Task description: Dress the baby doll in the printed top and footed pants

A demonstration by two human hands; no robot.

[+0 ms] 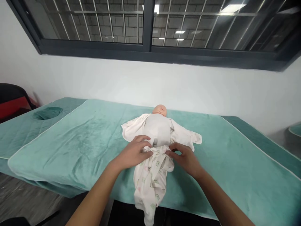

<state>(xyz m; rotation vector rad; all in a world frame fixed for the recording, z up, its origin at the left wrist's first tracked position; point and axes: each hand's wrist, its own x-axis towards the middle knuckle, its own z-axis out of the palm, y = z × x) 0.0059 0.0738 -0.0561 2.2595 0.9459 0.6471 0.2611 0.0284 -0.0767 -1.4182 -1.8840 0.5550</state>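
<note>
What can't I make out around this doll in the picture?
In the head view:
- The doll below the waist: covered by the printed garment.
- Features on the doll's head: too small and steeply angled.
- Finer details of the garment's print: too small and creased.
- Black-and-red object: cut off by the left edge.
- Green-covered thing: cut off by the right edge.

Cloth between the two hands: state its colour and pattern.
The cloth is white with small scattered green and pink prints, showing best in the head view.
</note>
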